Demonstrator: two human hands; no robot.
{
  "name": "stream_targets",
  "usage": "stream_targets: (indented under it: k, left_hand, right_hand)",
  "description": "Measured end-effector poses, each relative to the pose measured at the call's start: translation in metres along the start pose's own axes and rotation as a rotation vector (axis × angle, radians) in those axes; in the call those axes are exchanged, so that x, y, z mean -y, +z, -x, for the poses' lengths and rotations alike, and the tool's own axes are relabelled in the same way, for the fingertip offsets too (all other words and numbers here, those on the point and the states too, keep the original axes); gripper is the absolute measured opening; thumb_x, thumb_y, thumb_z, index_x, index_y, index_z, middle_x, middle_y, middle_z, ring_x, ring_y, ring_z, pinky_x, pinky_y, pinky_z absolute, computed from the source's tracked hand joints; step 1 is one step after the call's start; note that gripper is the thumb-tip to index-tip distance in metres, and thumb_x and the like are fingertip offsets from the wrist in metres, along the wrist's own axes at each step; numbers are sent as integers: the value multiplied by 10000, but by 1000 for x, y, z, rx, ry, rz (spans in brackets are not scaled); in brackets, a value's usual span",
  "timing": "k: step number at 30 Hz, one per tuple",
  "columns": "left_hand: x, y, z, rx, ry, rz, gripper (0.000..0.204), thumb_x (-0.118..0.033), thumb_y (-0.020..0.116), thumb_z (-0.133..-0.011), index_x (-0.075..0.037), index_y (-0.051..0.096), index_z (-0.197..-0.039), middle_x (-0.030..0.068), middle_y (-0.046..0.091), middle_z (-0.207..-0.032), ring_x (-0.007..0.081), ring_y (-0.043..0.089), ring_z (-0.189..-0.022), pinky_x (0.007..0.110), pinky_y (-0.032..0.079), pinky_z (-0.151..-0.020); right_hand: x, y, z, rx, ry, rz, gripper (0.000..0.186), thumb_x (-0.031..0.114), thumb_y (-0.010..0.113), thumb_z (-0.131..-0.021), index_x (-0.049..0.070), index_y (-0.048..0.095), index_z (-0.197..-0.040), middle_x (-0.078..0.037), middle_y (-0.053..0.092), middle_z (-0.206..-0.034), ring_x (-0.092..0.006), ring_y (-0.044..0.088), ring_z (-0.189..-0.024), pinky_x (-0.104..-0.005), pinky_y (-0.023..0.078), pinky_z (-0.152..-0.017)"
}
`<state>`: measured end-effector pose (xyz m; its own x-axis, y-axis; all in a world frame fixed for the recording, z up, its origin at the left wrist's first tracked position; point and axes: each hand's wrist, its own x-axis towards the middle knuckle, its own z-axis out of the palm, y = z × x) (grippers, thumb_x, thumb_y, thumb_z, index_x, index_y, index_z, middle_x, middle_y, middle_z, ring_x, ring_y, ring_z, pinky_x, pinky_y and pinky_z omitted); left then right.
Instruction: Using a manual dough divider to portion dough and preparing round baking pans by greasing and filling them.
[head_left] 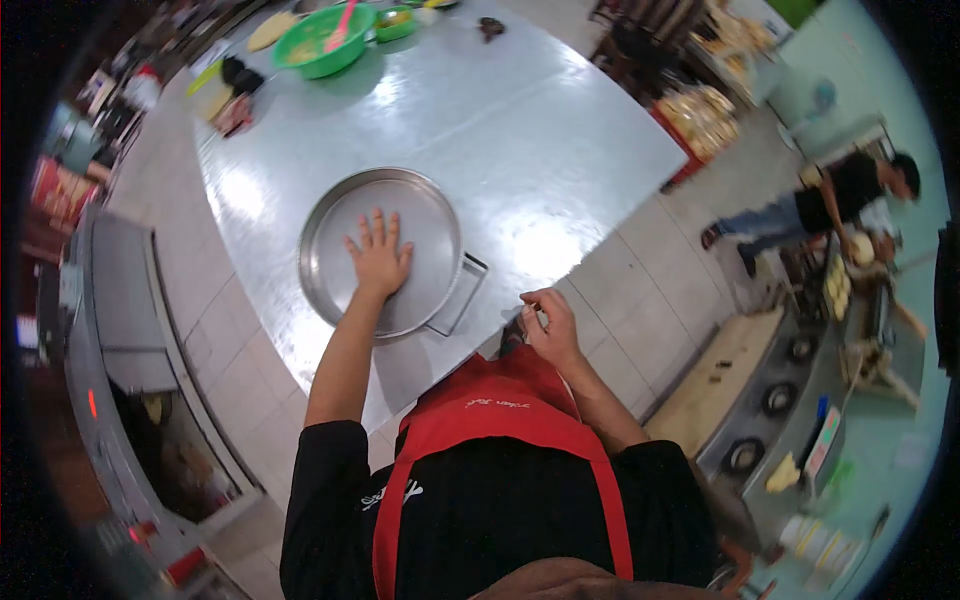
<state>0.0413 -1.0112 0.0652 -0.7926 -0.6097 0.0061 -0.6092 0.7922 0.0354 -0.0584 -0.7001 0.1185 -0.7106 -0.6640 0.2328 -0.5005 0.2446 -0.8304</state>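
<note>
A wide round metal pan (428, 235) with a low rim lies on the shiny metal table near its front left. Its rectangular wire handle (466, 300) sticks out on the right, toward me. My left hand (380, 262) is laid inside the pan, palm down on the bottom with fingers spread. Beside the table's front edge, to the right of the handle, my right hand (550, 322) is curled, thumb and fingers drawn together. Whatever it may pinch is too small to make out.
At the table's (560, 130) far left stand a large green bowl (325, 42) with a pink utensil and a smaller green bowl (396, 24). A dark cloth-like bundle (240, 76) lies nearby. Another person (820, 205) works at the right, beyond a stove (770, 400).
</note>
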Motion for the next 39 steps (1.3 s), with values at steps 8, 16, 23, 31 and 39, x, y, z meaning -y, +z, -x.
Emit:
stream_targets:
  k: [8,16,23,31,39]
  left_hand:
    - [-26,-13,24,14,-16,74,669,-422,452,-874,-184,231,-1459,170,121,-1519,449,55,-1379,716,55,-994]
    - [-81,-33,39,83,-233,209,735,-408,539,-788,-94,317,-1414,193,176,-1495,461,61,-1374,725,12,-987]
    - [-130,-33,26,48,-390,207,721,-452,567,-767,-30,414,-1331,218,257,-1439,445,157,-1344,689,40,-1019]
    - [-145,-53,28,140,-433,289,744,-571,517,-779,-152,387,-1380,138,208,-1490,375,100,-1387,671,37,-1042]
    - [-146,-62,33,49,-412,290,738,-569,556,-757,-131,440,-1339,161,260,-1454,380,129,-1377,655,47,-1052]
  right_hand:
    - [-37,15,-71,163,-59,-120,121,115,603,-816,16,572,-755,-116,555,-762,-272,526,-739,-356,422,-659]
    - [-81,25,-199,281,-190,92,102,132,624,-781,44,575,-765,-121,550,-772,-301,519,-755,-393,415,-684]
    - [-124,86,-376,348,-405,449,200,261,614,-785,66,610,-828,-138,569,-868,-335,528,-873,-446,434,-771]
    - [-118,146,-597,371,-426,860,905,471,738,-667,40,339,-1355,-257,421,-1307,-417,485,-1144,-437,433,-945]
    - [-66,154,-653,691,-284,986,1639,454,927,-244,-31,-106,-1420,-288,-85,-1484,-364,43,-1398,-339,191,-1125]
